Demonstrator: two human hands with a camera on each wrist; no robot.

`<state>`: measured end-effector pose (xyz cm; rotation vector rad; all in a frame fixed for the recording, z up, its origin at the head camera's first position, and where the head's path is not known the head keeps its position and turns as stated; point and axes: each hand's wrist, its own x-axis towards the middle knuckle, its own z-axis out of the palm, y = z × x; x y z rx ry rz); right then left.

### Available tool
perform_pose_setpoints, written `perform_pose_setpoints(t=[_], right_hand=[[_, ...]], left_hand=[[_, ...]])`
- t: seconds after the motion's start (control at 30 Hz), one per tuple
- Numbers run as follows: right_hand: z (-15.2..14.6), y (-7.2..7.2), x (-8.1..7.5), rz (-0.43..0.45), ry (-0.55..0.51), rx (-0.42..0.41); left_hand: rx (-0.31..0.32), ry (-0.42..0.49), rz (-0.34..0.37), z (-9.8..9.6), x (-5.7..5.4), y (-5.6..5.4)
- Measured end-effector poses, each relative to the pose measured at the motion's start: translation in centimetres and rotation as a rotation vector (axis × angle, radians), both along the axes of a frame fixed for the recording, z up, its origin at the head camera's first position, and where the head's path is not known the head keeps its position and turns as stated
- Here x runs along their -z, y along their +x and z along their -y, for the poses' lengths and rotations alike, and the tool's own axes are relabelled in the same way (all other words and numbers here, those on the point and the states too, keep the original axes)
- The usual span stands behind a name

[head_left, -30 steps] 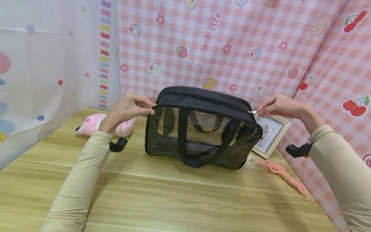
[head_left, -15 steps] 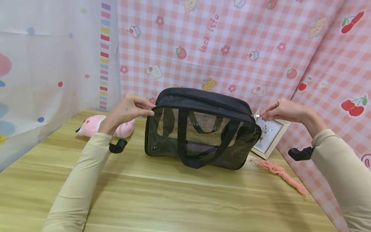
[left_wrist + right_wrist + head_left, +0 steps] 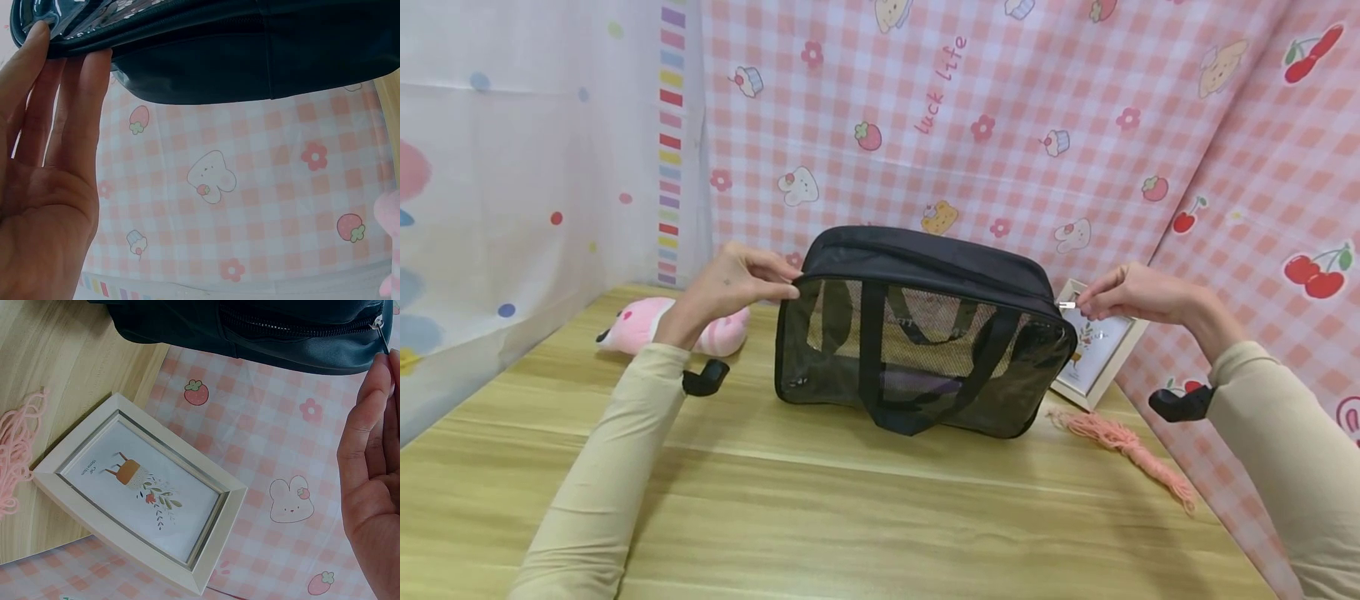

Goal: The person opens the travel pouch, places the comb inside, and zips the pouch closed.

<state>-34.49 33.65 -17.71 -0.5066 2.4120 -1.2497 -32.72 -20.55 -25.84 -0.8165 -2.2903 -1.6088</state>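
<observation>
A black bag point(image 3: 925, 333) with see-through sides, a mesh panel and strap handles stands upright on the wooden table. My left hand point(image 3: 733, 279) pinches its upper left corner between thumb and fingers; the left wrist view shows the thumb on the clear side and fingertips at the piped edge of the bag point(image 3: 187, 69). At the other end, my right hand point(image 3: 1142, 292) pinches the silver zipper pull point(image 3: 1066, 305). In the right wrist view the zipper's slider point(image 3: 377, 323) sits near the bag's end, with dark teeth point(image 3: 294, 328) running away from it.
Behind the bag's right end leans a cream picture frame point(image 3: 1101, 358) with a plant print. A bundle of pink cord point(image 3: 1123, 450) lies in front of it. Left of the bag is a pink plush toy point(image 3: 632, 325). A checked curtain point(image 3: 880, 108) hangs close behind.
My right hand has drawn the zipper pull a short way right and down along the bag's top edge. My left hand and the bag have stayed almost still.
</observation>
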Motion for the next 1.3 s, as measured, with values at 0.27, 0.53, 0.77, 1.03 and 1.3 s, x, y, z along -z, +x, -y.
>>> perform_pose_setpoints(t=[0.27,0.53,0.77,1.03,1.3], right_hand=[[-0.1,0.1,0.2,0.005,-0.016,0.010],[-0.3,0.2,0.4,0.007,-0.024,0.032],[-0.8,0.1,1.1,0.001,-0.032,0.020],[-1.9,0.1,2.6,0.008,-0.083,-0.012],[-2.6,-0.1,3.3,0.067,-0.136,-0.047]], left_hand=[[-0.001,0.001,-0.004,0.0,0.1,-0.1],[0.028,0.026,-0.010,0.0,0.2,-0.3],[0.025,0.022,-0.007,0.1,0.0,0.0],[0.021,0.027,0.013,0.2,-0.1,0.0],[0.007,0.012,0.010,0.1,0.0,-0.1]])
